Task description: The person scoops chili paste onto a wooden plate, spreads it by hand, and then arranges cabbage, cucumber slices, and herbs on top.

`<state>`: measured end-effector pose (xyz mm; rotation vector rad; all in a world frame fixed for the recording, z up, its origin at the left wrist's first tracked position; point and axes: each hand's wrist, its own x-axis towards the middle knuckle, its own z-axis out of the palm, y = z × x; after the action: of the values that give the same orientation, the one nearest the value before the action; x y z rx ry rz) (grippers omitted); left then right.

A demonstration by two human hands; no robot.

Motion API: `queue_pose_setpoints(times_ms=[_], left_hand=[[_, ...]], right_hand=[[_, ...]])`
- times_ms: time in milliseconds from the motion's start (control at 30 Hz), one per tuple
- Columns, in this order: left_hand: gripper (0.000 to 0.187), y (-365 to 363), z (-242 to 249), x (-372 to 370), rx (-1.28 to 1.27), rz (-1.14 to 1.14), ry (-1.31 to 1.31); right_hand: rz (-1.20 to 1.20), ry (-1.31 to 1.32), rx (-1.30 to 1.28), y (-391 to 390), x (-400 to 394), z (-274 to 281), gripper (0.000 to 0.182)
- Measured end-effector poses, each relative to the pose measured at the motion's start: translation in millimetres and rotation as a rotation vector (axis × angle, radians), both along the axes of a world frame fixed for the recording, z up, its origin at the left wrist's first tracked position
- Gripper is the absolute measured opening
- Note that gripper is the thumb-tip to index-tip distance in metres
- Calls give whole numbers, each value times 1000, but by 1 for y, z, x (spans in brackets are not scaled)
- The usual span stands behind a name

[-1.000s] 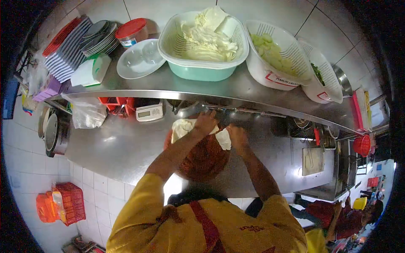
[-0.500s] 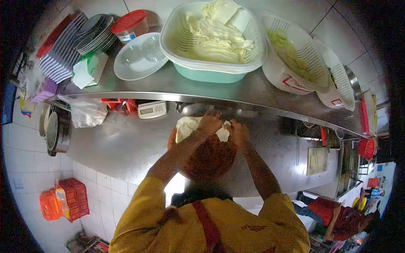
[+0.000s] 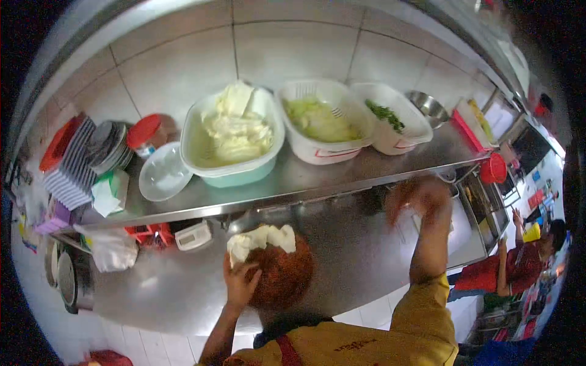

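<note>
Right hand (image 3: 421,198) has left the bowl (image 3: 284,277) and lifted toward the shelf (image 3: 342,177) — blurred, so its grip cannot be told. Left hand (image 3: 241,283) stays behind, fingers spread against the bowl's rim — white cabbage (image 3: 262,239) piled at its far side on the counter (image 3: 366,256).

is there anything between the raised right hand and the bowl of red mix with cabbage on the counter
Nothing visible. The right hand is raised above bare steel counter, and only open surface lies between it and the bowl of red mix. The left hand already rests on the bowl's left side.
</note>
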<state>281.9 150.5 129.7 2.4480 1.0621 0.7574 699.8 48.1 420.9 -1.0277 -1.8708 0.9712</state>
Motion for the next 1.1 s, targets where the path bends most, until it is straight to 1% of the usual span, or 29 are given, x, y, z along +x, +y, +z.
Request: queue_pose_setpoints(times_ms=[33,67,100,133,167,233,267,333,367,400,467,500,600,633,667,733,767,800,833,867,900,933,967,1000,1067,1100], left_hand=[[19,-8,-4,-12,-58,27,-184],[18,-16,-2,-26,-158,67,-248],[18,-26,0,-40,-254,111,-318],[16,-36,6,-55,-392,173,-269],[16,-42,10,-61,-390,194,-296],[15,-51,16,-70,-386,237,-348],[14,-54,10,-75,-364,227,-373],[14,-55,-3,-80,-319,209,-425],[14,-60,11,-75,-254,180,-445],[14,-66,17,-74,-291,215,-445],[14,-78,22,-75,-371,286,-449],[15,-87,31,-73,-443,368,-397],[16,-98,18,-83,-359,387,-375],[16,-100,15,-86,-365,399,-393],[17,-102,12,-87,-375,409,-409],[17,-111,9,-92,-403,431,-438],[17,-107,1,-96,-384,424,-423],[17,-100,-12,-102,-378,428,-406],[16,-104,-28,-111,-388,449,-383],[16,-102,-20,-110,-328,432,-325],[14,-103,2,-102,-407,494,-337],[14,-100,-14,-105,-435,497,-451],[14,-95,-4,-104,-299,472,-359],[17,-90,11,-96,-422,534,-367],[24,-72,-4,-92,-395,523,-388],[27,-60,-12,-86,-407,528,-399]], right_hand=[[-212,97,176,0,-1,22,38],[-366,93,322,16,1,43,34],[-478,-117,320,38,7,63,35],[-585,-325,312,63,13,84,35],[-537,-389,239,86,18,87,38],[-463,-540,69,131,18,76,43],[-437,-629,-26,153,11,71,45],[-463,-1038,99,205,16,49,51],[-469,-1154,-1,230,13,48,52],[-474,-1268,-104,250,12,44,55],[-344,-1200,78,287,30,11,58],[-277,-1168,165,298,34,6,61],[-277,-1154,5,297,1,1,66],[-266,-1178,82,306,10,-8,60],[-263,-1259,49,315,13,-7,55],[-254,-1420,-28,294,-2,20,46],[-416,-1314,-37,268,-18,37,30],[-328,-1260,233,276,6,35,28],[-344,-1082,273,282,27,24,27],[-343,-907,317,268,28,30,27],[-423,-774,362,237,2,45,23],[-493,-632,415,205,-26,62,20],[-551,-490,475,173,-53,78,17],[-436,-201,275,132,-83,83,17],[-365,-784,709,82,-114,37,22],[-151,-721,583,72,-132,7,24]])
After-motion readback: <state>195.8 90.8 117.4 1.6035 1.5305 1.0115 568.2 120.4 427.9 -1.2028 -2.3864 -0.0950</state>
